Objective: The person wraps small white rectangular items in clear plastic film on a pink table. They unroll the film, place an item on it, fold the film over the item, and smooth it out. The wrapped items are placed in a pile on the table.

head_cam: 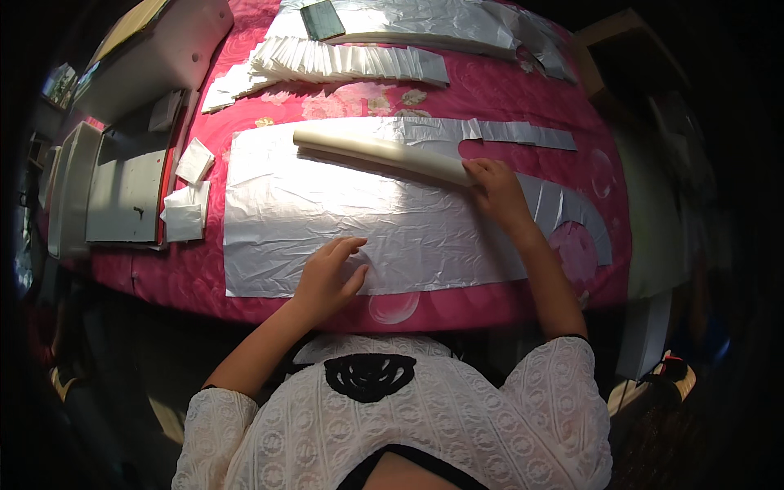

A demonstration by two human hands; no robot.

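A creased white plastic bag (294, 245), with handle-like strips at its right end, is spread on the pink floral tablecloth (453, 309). Across its upper part slants a pale rod or tube (380, 153). My right hand (493, 184) grips the rod's right end, fingers over the top. My left hand (334, 269) is over the bag's near part, thumb and fingers apart, holding nothing. Whether its fingertips touch the plastic cannot be told.
Behind the bag lies a fanned row of folded white bags (355, 64). Farther back, a phone (323, 20) rests on a stack of white sheets (422, 33). Small folded white packets (184, 222) lie at the left, beside boxes (125, 190). A cardboard box (631, 55) stands back right.
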